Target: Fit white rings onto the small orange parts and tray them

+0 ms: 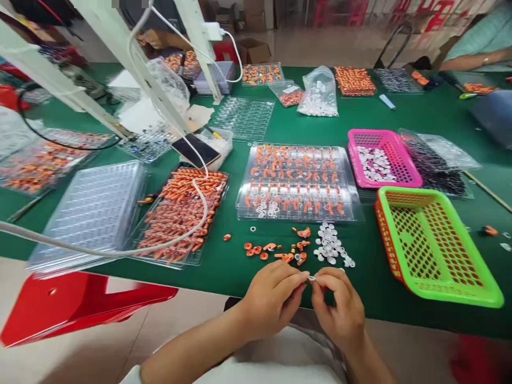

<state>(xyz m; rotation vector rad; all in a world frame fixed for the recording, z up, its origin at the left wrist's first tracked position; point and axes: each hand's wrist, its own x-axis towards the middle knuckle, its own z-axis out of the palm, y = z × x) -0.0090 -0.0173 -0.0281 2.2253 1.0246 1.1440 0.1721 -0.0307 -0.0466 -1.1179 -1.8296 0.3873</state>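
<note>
Head view: at lower centre of the frame, over the tabletop's [218, 266] near edge, a small pale piece [312, 278], seemingly longest side to side, sits equally near the left hand [276, 292] and right hand [339, 305], whose fingers pinch closed on it from either side, hands angled inward.

Bag of orange parts [291, 99]: white label [293, 89], print too small to read
Lettering, numbers, signs: none readable anywhere else
</note>
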